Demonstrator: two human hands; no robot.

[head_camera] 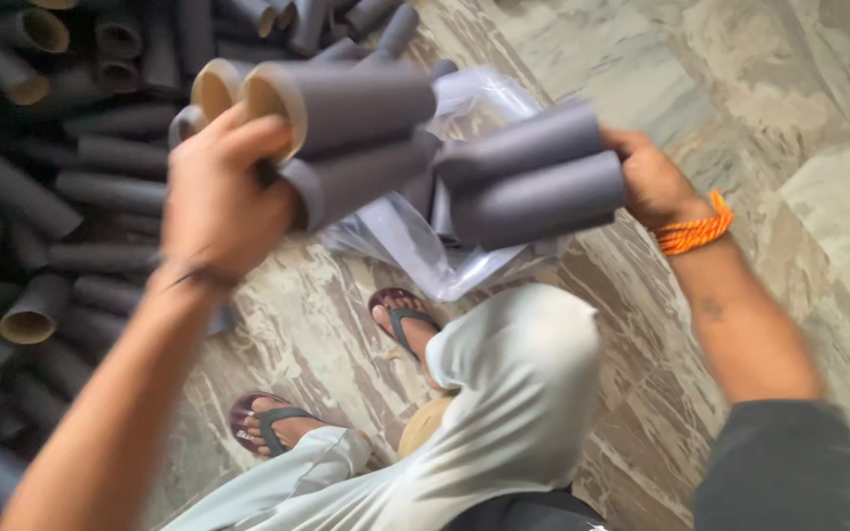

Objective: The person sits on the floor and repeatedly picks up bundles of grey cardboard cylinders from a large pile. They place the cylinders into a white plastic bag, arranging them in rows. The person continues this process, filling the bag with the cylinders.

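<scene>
My left hand point(218, 192) grips a bunch of grey cardboard tubes point(346, 128) with tan open ends, held sideways at chest height. My right hand point(653, 179), with an orange thread band at the wrist, grips two more grey tubes point(533, 182) by their right ends. The two bunches nearly meet in the middle. Below them lies a clear plastic bag point(425, 246) on the floor.
A large pile of grey tubes point(41, 197) covers the floor at the left. My knees in pale trousers point(504, 393) and my feet in sandals point(400, 320) are below the hands. The marble floor point(769, 118) stretches to the right.
</scene>
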